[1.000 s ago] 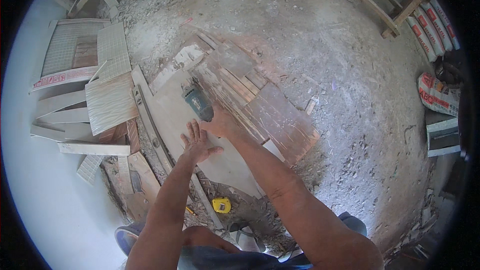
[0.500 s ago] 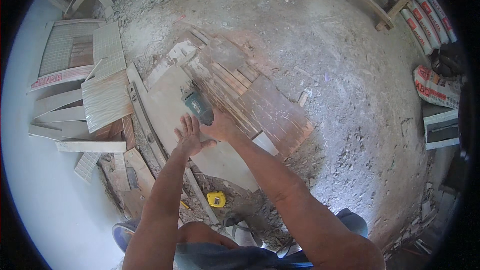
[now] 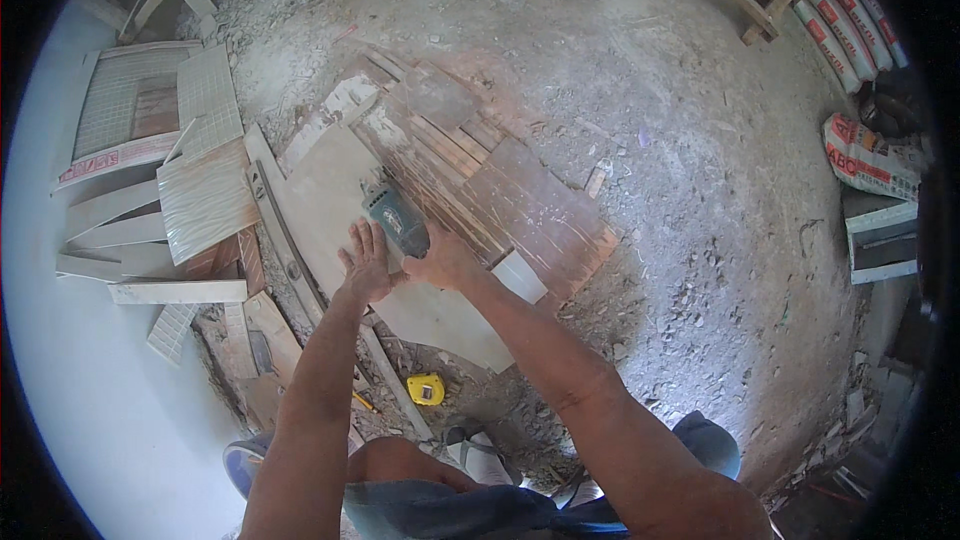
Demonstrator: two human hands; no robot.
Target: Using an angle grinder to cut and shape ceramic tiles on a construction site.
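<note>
A large pale beige tile (image 3: 330,185) lies flat on a stack of brown boards and tile pieces on the floor. My right hand (image 3: 447,255) is wrapped round the rear body of a green angle grinder (image 3: 395,218), whose head points away from me over the tile. The disc cannot be made out. Beside the tool, my left hand (image 3: 368,262) rests on the tile with its fingers spread and its thumb close to my right hand. A yellow tape measure (image 3: 426,389) sits on the ground just short of the tile's near edge.
Left of the tile lie a long spirit level (image 3: 285,240), a yellow pencil (image 3: 365,402) and many cut tile pieces (image 3: 205,202) along the white wall. Brown boards (image 3: 540,215) adjoin the tile on the right. Filled bags (image 3: 840,35) and a wooden frame (image 3: 765,15) stand far right.
The grinder and my right hand have shifted slightly toward me along the tile. My left hand remains on the tile, its thumb now nearer my right hand. The whole view has tilted a little.
</note>
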